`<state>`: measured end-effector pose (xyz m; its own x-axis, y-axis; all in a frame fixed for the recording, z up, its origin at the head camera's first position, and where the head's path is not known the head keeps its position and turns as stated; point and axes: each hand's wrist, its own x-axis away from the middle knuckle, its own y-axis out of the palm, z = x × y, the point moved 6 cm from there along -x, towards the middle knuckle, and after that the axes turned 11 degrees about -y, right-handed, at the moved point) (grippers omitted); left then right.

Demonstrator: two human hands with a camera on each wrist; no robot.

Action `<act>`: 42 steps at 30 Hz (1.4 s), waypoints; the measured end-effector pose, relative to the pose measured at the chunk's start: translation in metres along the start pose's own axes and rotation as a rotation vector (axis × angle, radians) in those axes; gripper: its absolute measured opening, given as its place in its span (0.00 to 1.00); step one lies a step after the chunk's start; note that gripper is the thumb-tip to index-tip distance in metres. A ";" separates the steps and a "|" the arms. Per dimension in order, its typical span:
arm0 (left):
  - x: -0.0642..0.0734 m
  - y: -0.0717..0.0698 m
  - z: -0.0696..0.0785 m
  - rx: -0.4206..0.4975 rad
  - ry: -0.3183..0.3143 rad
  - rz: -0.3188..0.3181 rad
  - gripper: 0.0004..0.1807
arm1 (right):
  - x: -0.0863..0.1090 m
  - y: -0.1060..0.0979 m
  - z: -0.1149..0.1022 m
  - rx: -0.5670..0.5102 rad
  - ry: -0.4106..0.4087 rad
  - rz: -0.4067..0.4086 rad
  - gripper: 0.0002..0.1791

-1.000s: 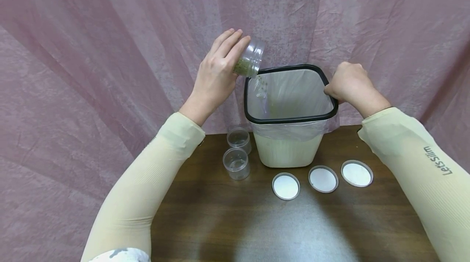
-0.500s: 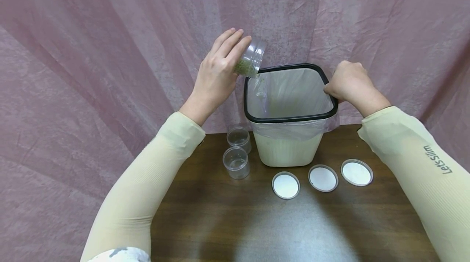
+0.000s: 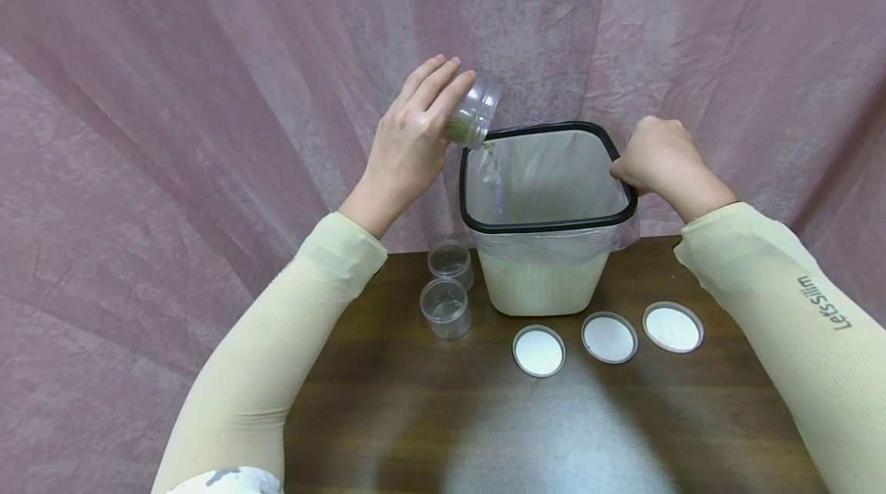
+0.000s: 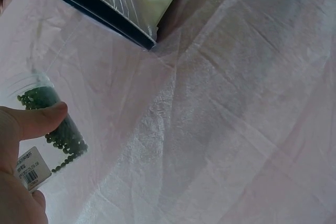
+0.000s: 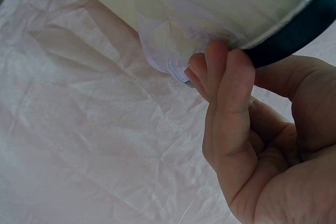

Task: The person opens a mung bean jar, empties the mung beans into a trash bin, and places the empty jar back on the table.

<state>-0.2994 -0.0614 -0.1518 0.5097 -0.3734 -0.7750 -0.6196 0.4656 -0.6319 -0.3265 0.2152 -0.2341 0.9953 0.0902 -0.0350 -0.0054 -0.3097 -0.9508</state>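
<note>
My left hand [image 3: 404,136] holds a clear plastic jar [image 3: 482,105] on its side, mouth tipped down over the left rim of a cream trash bin [image 3: 543,282]. Small green beans [image 4: 68,139], like mung beans, lie along the jar's lower wall, and some drop from its mouth into the bin. In the left wrist view the thumb presses the jar, near a white barcode label [image 4: 32,169]. My right hand [image 3: 664,159] pinches the bin's black rim [image 3: 550,227] at the right, with fingertips against the clear bag liner [image 5: 173,51]. The bin's bottom inside is hidden.
Two clear jars [image 3: 446,317] without lids stand left of the bin on the brown wooden table [image 3: 498,432]. Three round lids with white inserts, such as the left one [image 3: 539,352], lie in front and to the right. A pink curtain [image 3: 277,55] hangs behind.
Beans keep falling from the tilted jar into the bin, and the pile inside the jar looks slightly smaller. Both hands stay almost where they were.
</note>
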 end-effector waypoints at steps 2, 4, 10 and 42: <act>0.000 0.000 0.000 0.000 0.001 0.002 0.31 | 0.000 0.000 0.000 -0.002 0.001 0.002 0.13; 0.000 0.000 0.000 0.000 0.003 0.006 0.31 | 0.000 0.000 0.001 -0.004 0.002 0.000 0.13; -0.001 0.001 0.002 -0.008 0.012 0.007 0.31 | 0.001 0.000 0.000 0.002 -0.007 0.007 0.12; 0.000 0.001 0.007 -0.047 0.076 0.026 0.26 | 0.001 -0.001 -0.001 0.006 -0.002 -0.006 0.12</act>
<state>-0.2957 -0.0554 -0.1528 0.4476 -0.4227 -0.7881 -0.6604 0.4380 -0.6100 -0.3260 0.2150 -0.2328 0.9951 0.0938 -0.0299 0.0000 -0.3033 -0.9529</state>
